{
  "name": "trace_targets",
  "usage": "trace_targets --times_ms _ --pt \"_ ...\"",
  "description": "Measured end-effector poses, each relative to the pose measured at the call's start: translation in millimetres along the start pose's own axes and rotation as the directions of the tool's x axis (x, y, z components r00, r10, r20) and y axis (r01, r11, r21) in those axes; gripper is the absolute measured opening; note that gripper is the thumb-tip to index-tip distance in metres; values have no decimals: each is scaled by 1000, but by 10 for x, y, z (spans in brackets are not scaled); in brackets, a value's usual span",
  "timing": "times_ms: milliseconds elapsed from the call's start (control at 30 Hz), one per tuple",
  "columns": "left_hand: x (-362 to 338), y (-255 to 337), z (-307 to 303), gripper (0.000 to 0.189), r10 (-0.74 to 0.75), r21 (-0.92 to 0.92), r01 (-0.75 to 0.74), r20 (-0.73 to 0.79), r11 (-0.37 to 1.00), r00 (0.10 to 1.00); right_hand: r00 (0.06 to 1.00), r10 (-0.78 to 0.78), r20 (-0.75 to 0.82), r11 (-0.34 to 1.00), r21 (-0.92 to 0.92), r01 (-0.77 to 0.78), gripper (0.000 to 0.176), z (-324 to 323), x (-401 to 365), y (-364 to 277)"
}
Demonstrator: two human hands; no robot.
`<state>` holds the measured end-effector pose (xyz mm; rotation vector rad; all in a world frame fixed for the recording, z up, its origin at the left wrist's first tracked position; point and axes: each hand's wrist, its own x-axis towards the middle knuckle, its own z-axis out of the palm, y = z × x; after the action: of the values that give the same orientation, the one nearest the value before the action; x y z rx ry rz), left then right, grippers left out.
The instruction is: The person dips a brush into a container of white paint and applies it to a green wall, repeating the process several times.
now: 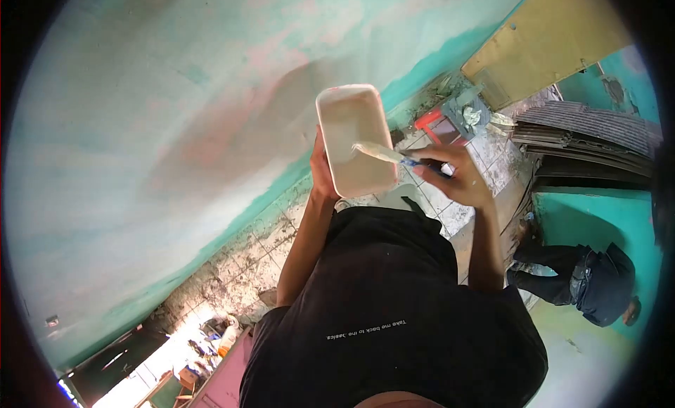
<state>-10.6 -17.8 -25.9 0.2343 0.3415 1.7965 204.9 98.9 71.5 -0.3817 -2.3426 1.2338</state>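
Observation:
My left hand [323,170] grips the left side of a pale rectangular tub [339,184], its fingers partly hidden behind the wall. The tub tilts toward me, with whitish material coating its inside. In my right hand [457,177] is a putty knife [383,153] with a blue and dark handle, its blade smeared with off-white paste. The blade reaches over the tub's right rim, and its tip overlaps the inside of the tub.
A patchy white, pink and teal wall [211,91] rises ahead. Right of me are a red stool [429,119], stacked corrugated sheets [583,130] and a bent-over person [594,281] in dark clothes. Debris litters the tiled floor [239,267]. Above the stool hangs a yellowish panel [541,42].

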Motion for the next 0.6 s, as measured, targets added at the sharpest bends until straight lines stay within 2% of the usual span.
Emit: trace_targets --times_ms 33,67,100,167,233,267,300,333,367,400,467,500,533,567,600 --pt "2 -14 -3 62 -9 -73 15 82 997 997 1000 2 -6 1000 -2 -2 28 52 -51 31" --pt "-2 -29 -22 62 -14 -69 19 81 997 997 978 208 6 964 165 -207 22 123 -97 38" --pt "-15 -52 -52 59 6 -57 -4 41 998 999 915 400 57 860 323 -396 18 196 -149 53" --pt "-55 -84 -111 57 25 -37 -25 4 999 1000 915 404 8 854 355 -380 18 326 -226 141" --pt "-37 -83 -154 50 189 274 -186 16 944 982 931 360 -60 871 379 -313 17 359 -222 239" --pt "-28 -80 -190 46 252 432 -202 -61 879 966 917 393 -73 838 440 -323 17 389 -204 238" --pt "-17 -94 -409 46 197 311 -165 -74 936 978 917 388 -90 840 443 -313 17 388 -186 270" --pt "-19 -47 -380 48 93 90 -93 11 992 996 915 389 -109 827 479 -295 19 385 -137 300" --pt "1 72 88 52 17 -39 -2 374 999 927 927 350 -136 814 533 -229 20 375 -73 343" --pt "-1 -17 -624 52 100 46 -96 -98 994 990 959 259 -115 827 540 -159 20 250 99 194" --pt "-60 5 -404 52 24 -143 -26 -13 989 1000 959 265 -99 844 506 -181 22 -42 368 21" --pt "-63 19 -374 53 18 -79 -20 -27 997 999 963 228 -144 867 480 -133 22 -197 512 -31" --pt "-55 40 -386 54 20 -15 -20 -51 1000 999 967 158 -201 923 378 -73 25 -366 675 -80" --pt "-44 52 -432 54 18 -3 -18 -12 1000 1000 965 94 -245 961 275 -24 27 -532 823 -142" --pt "-24 51 -484 55 21 -21 -22 -34 1000 999 958 24 -285 980 197 34 29 -722 986 -256"
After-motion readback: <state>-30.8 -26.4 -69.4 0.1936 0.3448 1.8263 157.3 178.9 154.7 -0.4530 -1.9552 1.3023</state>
